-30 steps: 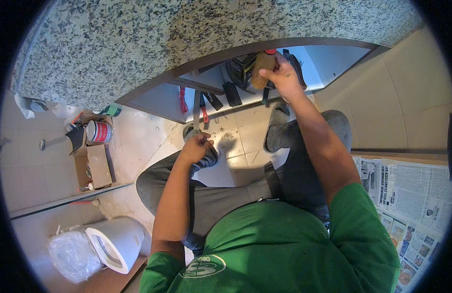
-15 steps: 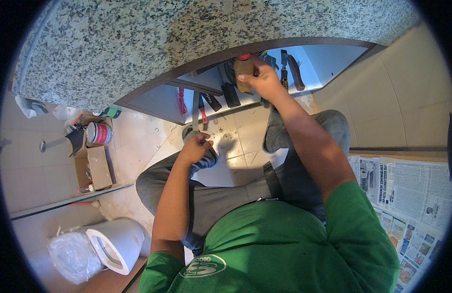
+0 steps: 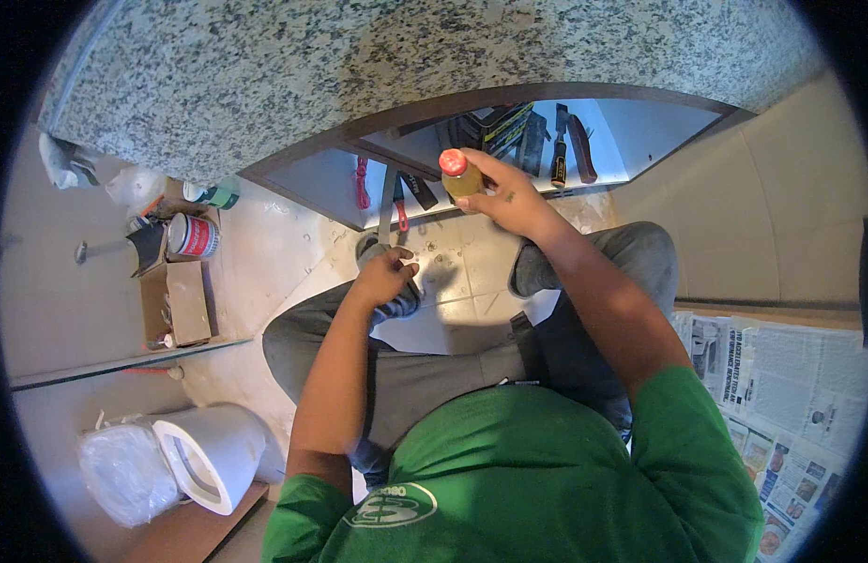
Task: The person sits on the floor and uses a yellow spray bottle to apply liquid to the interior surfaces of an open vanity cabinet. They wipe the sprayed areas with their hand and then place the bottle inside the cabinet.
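My right hand [image 3: 498,192] is wrapped round a small bottle [image 3: 465,181] with a red cap and yellowish-brown contents. It holds the bottle just in front of the cabinet's opening, cap tilted up toward me. Above my left foot hovers my left hand [image 3: 383,276], its fingers loosely bent and apart with nothing visible in them. Beyond it are a long grey metal strip [image 3: 387,208], a red-handled tool [image 3: 400,208] and a bundle of red cord [image 3: 362,182]. Deeper in the cabinet [image 3: 622,131] lie a black-and-yellow chisel-like tool [image 3: 559,155] and a dark curved handle [image 3: 580,150].
A speckled granite counter [image 3: 425,47] overhangs the cabinet. At left are a cardboard box [image 3: 188,300], a white-and-red tub [image 3: 192,235], a glass edge [image 3: 124,364] and a toilet [image 3: 223,455]. Newspaper sheets [image 3: 791,385] spread at right; small debris dots the floor tiles.
My right hand has drawn the bottle out of the cabinet, toward me, and the cap has tipped my way. Dark tools behind it show more. My left hand has barely moved.
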